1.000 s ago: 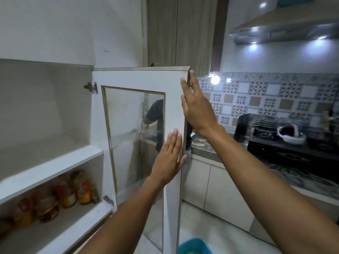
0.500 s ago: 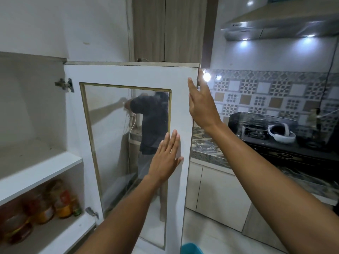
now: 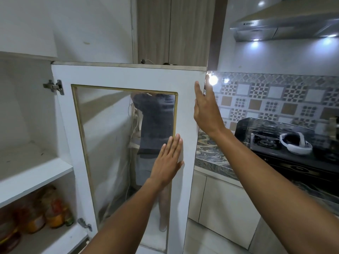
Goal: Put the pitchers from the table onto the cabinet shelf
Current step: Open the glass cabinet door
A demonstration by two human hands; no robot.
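A white cabinet door [image 3: 185, 110] with a glass pane stands open in front of me, hinged at its left side. My left hand [image 3: 169, 158] lies flat against the door's inner face near the pane's right edge, fingers straight. My right hand [image 3: 205, 109] holds the door's free right edge near the top. The cabinet's white upper shelf [image 3: 34, 176] at the left carries nothing that I can see. No pitcher and no table are in view.
Several jars and bottles [image 3: 53, 211] stand on the lower shelf. At the right a marble counter [image 3: 211, 158] holds a black stove [image 3: 293, 153] with a white headset [image 3: 295, 145] on it. A range hood [image 3: 282, 24] hangs above. Floor lies below.
The door has swung wider open, showing more of its inner face, and the view has shifted right. Both hands have stayed on the door.
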